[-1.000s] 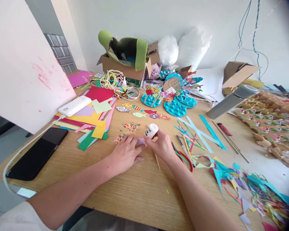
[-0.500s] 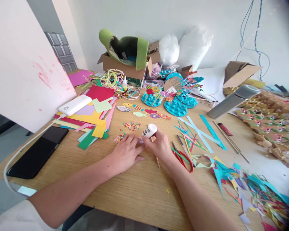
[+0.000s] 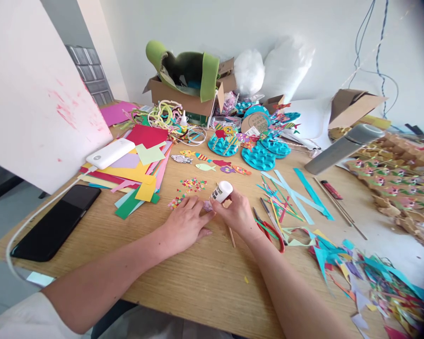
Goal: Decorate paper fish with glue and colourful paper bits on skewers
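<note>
My right hand (image 3: pixel 237 213) grips a white glue bottle (image 3: pixel 222 190), tilted with its lower end down over a small purple paper piece (image 3: pixel 207 205). My left hand (image 3: pixel 187 223) lies on the table, its fingers spread and their tips at the edge of that purple piece. A thin wooden stick (image 3: pixel 232 237) rests partly beneath my right hand. Behind my left fingertips is a scatter of tiny coloured paper bits (image 3: pixel 192 184). Several paper fish, among them a pale green one (image 3: pixel 205 167), lie farther back.
A paper stack (image 3: pixel 146 188), white power bank (image 3: pixel 110 154) and black phone (image 3: pixel 56 222) lie left. Red-handled scissors (image 3: pixel 273 231), paper strips (image 3: pixel 304 195) and a grey bottle (image 3: pixel 344 148) are right. Blue egg-carton discs (image 3: pixel 257 156) and a cardboard box (image 3: pixel 182 101) stand behind.
My right hand and the glue bottle have shifted slightly to the right, showing more of the purple piece. My left hand has stayed in place.
</note>
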